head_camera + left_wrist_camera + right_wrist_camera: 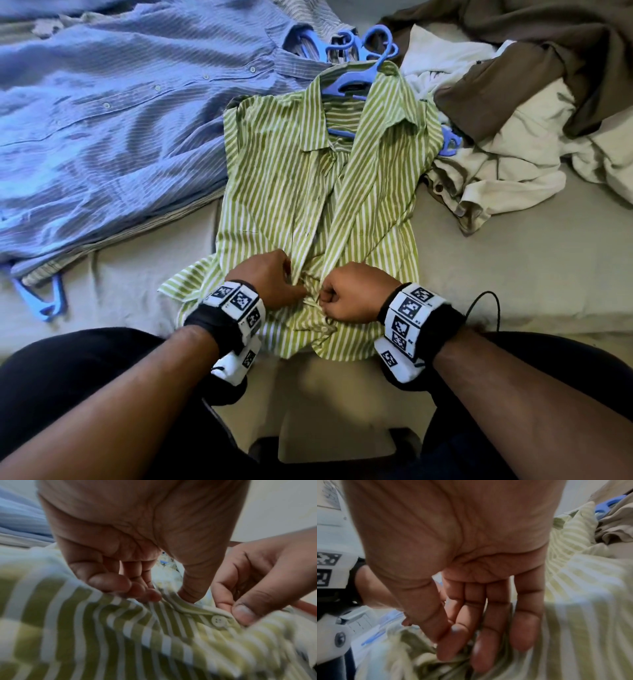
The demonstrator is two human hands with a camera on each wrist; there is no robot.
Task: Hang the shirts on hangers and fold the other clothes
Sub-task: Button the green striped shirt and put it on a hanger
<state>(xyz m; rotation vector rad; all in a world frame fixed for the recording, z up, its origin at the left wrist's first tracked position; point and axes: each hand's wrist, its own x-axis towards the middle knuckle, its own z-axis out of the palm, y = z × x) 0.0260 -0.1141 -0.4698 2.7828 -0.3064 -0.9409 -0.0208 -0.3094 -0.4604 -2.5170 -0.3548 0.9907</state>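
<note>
Shirt button (218, 620), left-wrist view only

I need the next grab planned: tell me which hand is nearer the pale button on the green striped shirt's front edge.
Right. The right hand pinches the green striped shirt beside the button; the left hand pinches the placket further along.

Shirts: you are looking at two, one green striped shirt (308, 192) and one blue shirt (113, 130).
Hangers: you are seeing at least three blue hangers (346, 84).
Hands: two are working, left hand (270, 279) and right hand (356, 291).
</note>
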